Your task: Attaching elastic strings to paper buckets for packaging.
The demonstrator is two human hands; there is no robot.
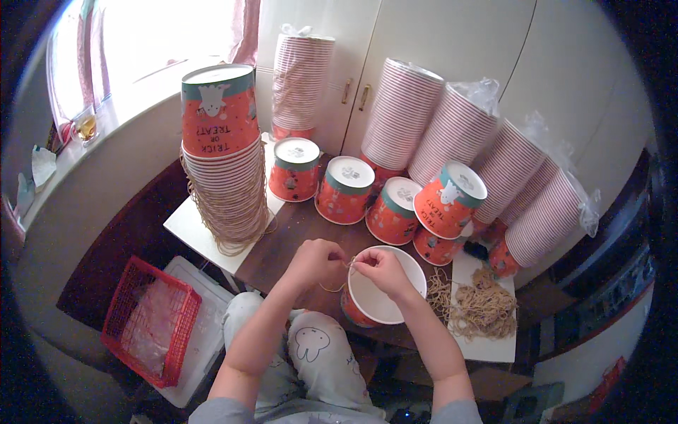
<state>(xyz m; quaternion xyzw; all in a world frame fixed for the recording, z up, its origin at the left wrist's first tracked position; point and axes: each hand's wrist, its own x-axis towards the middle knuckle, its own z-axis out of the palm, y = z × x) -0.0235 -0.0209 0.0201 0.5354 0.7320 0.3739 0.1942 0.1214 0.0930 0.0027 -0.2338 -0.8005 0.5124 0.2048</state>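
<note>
Head view, left hand: fingertips pressed together on a thin tan cord, just left of the bucket's rim; a loose length hangs in a curve below.
Right hand: thumb and finger pinch the same cord, nearly touching the left fingertips — so close, probably, for fine control of a thin strand.
Open bucket: mouth up at the near edge of the table, in front of the knees; right hand and forearm cross over its mouth. Likely placed here to be within easy reach.
Cord heap: tangled on a white board to the right, some strands spilling toward the bucket; presumably kept near for picking from.
Upturned buckets: orange with green bands, in a row beyond the hands, one perched on another; wide rim down probably keeps them steady.
Corded stack: tall, nested, bottoms up, at left, cord loops hanging down its sides — nesting seems to save room.
Wrapped stacks: behind, along the cupboard doors, in clear plastic, seemingly out of the working space.
Red basket: low at left, holding crumpled clear plastic.
</note>
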